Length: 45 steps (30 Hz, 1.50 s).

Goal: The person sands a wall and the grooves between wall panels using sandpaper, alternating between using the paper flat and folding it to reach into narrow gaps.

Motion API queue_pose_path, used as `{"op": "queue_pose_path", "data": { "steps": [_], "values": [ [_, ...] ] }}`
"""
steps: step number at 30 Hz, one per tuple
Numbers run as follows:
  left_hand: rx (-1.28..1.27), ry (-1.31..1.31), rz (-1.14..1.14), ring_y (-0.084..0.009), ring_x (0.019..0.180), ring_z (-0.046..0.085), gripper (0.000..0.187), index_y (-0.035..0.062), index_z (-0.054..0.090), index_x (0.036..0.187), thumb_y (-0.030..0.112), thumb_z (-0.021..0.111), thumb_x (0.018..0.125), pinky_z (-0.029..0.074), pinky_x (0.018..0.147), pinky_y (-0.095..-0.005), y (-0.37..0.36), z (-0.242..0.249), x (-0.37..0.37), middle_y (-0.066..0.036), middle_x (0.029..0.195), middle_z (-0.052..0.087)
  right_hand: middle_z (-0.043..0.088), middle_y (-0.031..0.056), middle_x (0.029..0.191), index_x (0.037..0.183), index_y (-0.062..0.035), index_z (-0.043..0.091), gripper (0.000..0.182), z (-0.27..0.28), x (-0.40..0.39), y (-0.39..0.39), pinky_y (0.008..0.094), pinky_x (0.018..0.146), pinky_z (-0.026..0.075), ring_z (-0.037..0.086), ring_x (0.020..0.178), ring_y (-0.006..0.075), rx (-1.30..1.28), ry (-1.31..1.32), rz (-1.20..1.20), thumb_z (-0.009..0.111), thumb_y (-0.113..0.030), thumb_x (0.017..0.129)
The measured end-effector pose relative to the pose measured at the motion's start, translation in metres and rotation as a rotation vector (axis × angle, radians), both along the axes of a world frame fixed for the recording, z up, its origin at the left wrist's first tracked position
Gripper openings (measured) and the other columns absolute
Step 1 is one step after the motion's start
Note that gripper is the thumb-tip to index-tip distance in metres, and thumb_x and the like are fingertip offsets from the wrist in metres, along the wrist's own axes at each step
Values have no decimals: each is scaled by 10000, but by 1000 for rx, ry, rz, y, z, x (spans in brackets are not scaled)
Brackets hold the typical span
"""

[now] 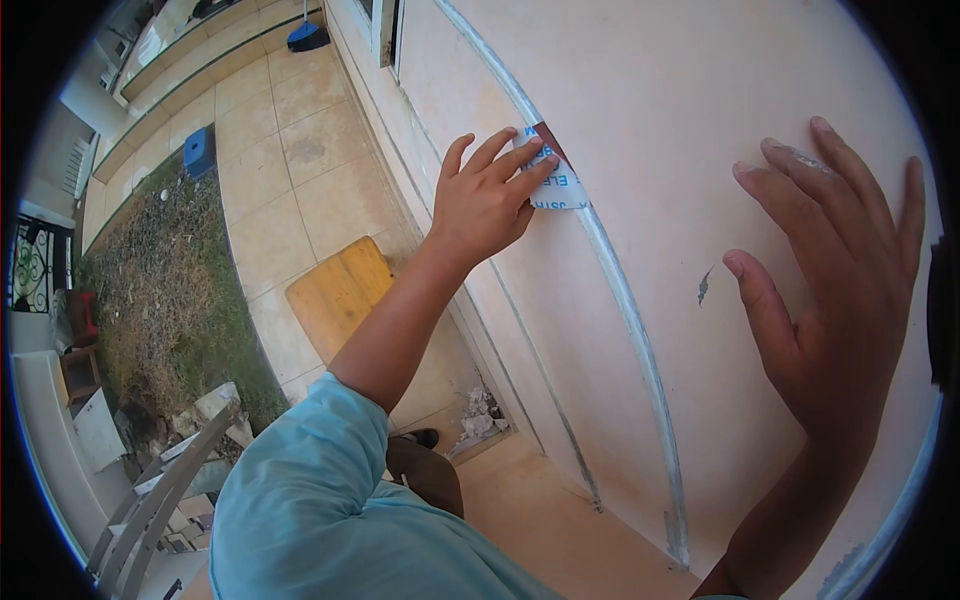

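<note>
My left hand (485, 200) presses a folded piece of sandpaper (562, 193) against the pale wall (660, 120). The sheet has a white back with blue lettering, and a reddish-brown corner shows at its top. It lies across a grey-blue raised strip (625, 295) that runs in a curve down the wall. My fingers are spread over the sheet and partly cover it. To the right, my right hand (835, 250) is at the wall with its fingers apart and nothing in it. A small dark chipped mark (704, 287) is beside its thumb.
Below on the left, a yellow-orange stool top (340, 295) stands on the tiled walkway (260, 215). A blue stool (199, 152) and a blue broom head (308, 37) are farther off. White debris (482, 415) lies at the wall's foot. A metal ladder-like frame (165, 490) is at lower left.
</note>
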<state>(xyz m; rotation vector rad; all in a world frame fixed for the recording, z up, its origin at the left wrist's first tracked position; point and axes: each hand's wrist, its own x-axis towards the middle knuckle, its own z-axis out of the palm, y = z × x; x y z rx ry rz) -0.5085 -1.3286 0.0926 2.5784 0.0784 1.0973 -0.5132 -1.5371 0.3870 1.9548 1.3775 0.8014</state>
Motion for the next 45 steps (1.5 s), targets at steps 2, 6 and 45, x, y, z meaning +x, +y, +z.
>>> {"op": "queue_pose_path", "data": {
  "steps": [2, 6, 45],
  "values": [
    [51, -68, -2, -211, 1301, 586, 437, 214, 742, 1218, 75, 747, 804, 375, 1147, -497, 9, 0, 3, 10, 1314, 695, 687, 61, 1322, 1227, -189, 701, 361, 2, 1, -1, 639, 1231, 190, 520, 1392, 288, -15, 2, 2, 743, -203, 868],
    [-384, -15, 78, -166, 1015, 710, 287, 183, 748, 1187, 156, 713, 904, 512, 925, -382, 33, -10, 10, -19, 1106, 761, 687, 57, 1324, 1230, -194, 702, 371, 6, 1, 0, 631, 1222, 220, 528, 1386, 290, -38, 12, 23, 746, -179, 861],
    [-871, 148, -209, -347, 1255, 426, 926, 95, 478, 1513, 796, 487, 908, 376, 1066, -517, 270, -14, 202, -159, 1367, 477, 639, 71, 1369, 1195, -213, 606, 328, -34, 1, -10, 511, 1156, 340, 542, 1325, 306, 79, -494, -225, 640, -435, 956]
  ]
}}
